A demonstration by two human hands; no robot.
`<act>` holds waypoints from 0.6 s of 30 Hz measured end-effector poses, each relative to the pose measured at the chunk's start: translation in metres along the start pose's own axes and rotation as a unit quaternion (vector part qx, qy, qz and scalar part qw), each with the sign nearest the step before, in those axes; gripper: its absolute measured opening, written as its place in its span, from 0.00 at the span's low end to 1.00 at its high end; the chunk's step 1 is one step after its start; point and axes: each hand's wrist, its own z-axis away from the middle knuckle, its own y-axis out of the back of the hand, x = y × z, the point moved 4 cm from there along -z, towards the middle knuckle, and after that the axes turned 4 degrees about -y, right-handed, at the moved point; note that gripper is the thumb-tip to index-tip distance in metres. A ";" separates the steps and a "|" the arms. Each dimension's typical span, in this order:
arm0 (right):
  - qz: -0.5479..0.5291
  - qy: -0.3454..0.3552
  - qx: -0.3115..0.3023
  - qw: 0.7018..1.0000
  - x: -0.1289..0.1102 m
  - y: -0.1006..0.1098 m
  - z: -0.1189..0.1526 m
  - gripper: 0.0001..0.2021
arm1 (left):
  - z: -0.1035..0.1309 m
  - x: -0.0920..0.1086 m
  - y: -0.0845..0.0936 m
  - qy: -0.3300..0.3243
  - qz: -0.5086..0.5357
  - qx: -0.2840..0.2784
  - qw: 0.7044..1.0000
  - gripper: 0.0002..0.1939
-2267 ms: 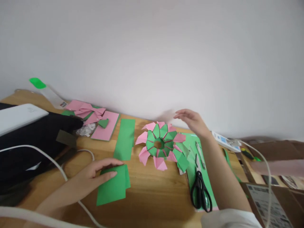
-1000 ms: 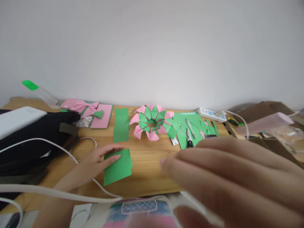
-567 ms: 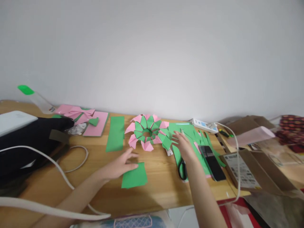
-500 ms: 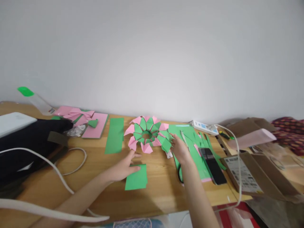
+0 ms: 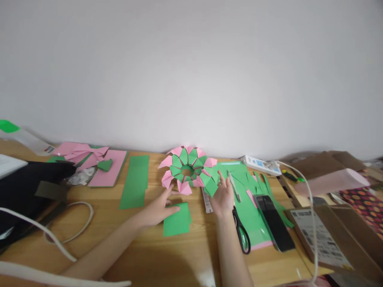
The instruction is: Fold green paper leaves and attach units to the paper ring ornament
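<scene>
In the head view, the left hand (image 5: 157, 210) has its thumb over the green paper (image 5: 177, 225); I cannot tell whether it grips. This paper, slightly longer from left to right, is before the paper ring (image 5: 176, 161), whose pink tips point outward. The right hand (image 5: 224, 197) is open beside the ring, palm upward.

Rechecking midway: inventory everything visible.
Table: one, brown, foreground
Paper ring: one, pink and green, centre
Small paper: count unclear, green, before ring
Long paper: count unclear, green, left
Pad: one, pink, left
Folded papers: several, pink and green, left
Large sheet: one, green, right
Scissors: one, black handles, right
Phone: one, black, right
Power strip: one, white, back right
Cardboard: several, brown, right
Roll: one, pink, right
Cloth: one, black, left
Cables: several, white, both sides
Left grip: one, bare, by small paper
Right grip: one, bare, beside ring
</scene>
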 end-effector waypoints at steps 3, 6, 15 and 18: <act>0.010 0.000 0.014 1.000 0.005 0.001 0.001 0.31 | 0.010 0.002 -0.002 -0.024 -0.068 0.044 0.996 0.27; 0.032 0.017 0.060 0.998 0.011 0.007 -0.001 0.31 | 0.022 0.011 0.002 -0.061 -0.150 0.094 0.982 0.17; 0.150 0.266 0.264 0.915 -0.009 0.013 0.035 0.27 | 0.051 -0.002 0.102 -0.017 -0.360 0.270 0.893 0.21; 0.203 0.375 0.238 0.873 -0.020 -0.004 0.067 0.23 | 0.054 -0.011 0.121 -0.025 -0.479 0.200 0.854 0.28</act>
